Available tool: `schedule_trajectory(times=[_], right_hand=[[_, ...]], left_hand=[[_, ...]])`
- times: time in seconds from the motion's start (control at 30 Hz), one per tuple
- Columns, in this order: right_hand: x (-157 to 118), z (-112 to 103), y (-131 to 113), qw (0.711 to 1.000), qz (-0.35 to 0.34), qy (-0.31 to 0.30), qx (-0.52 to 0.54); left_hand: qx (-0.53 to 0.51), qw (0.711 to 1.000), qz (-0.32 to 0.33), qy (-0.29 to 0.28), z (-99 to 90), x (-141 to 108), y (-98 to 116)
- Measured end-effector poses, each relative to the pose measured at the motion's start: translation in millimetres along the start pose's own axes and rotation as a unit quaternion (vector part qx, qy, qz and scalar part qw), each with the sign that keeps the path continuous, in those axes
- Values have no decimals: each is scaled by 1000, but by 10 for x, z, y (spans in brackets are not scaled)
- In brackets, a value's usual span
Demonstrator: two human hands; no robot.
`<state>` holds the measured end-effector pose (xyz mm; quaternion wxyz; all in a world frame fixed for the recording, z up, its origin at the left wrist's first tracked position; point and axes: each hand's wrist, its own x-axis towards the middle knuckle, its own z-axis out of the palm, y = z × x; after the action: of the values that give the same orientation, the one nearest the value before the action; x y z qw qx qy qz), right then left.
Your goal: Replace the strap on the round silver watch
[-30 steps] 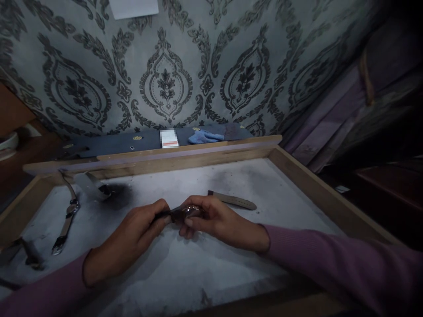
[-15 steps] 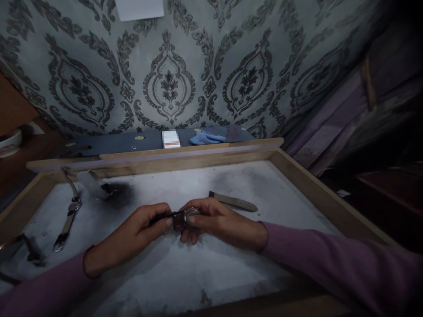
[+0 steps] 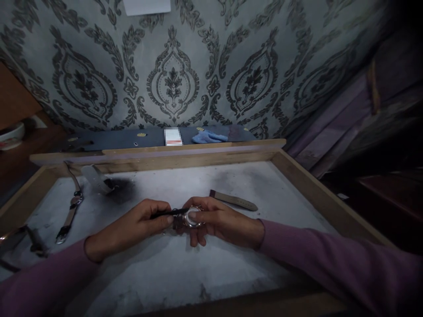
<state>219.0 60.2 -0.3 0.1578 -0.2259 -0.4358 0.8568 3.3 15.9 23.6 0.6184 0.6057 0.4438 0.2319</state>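
Between my hands is a wristwatch with a round, silver-rimmed case and a short piece of dark brown strap on its left side. My right hand is closed on the case, thumb across its face. My left hand pinches a slim black tool, whose tip reaches the watch beside the case; its exact kind is not clear. Left fingertips also lie against the brown strap end. Just beyond my right hand lies a loose strap piece, pale underside up, with a row of holes.
A wooden-rimmed tray with a whitish floor surrounds the work. On its left lie a strapped watch, a grey-banded watch and another dark-strapped one. Behind the rim are a blue cloth and a small white box.
The watch face has tilted more toward me in my right hand. The black tool has slid right, alongside the case. The camera view has shifted slightly.
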Motion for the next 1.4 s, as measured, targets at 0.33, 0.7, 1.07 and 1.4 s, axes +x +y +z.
schedule_trajectory(times=[0.33, 0.7, 1.07, 1.4], right_hand=[[15, 31, -29, 1000, 5, 3, -17], [28, 13, -17, 1000, 3, -4, -22], [20, 3, -17, 1000, 6, -2, -15], [19, 1, -33, 1000, 12, 1, -4]], left_hand=[[-43, 999, -24, -1, -15, 28, -33], [-33, 999, -33, -13, -20, 19, -3], [-20, 999, -32, -4, -20, 23, 8], [-36, 999, -20, -4, -24, 25, -66]])
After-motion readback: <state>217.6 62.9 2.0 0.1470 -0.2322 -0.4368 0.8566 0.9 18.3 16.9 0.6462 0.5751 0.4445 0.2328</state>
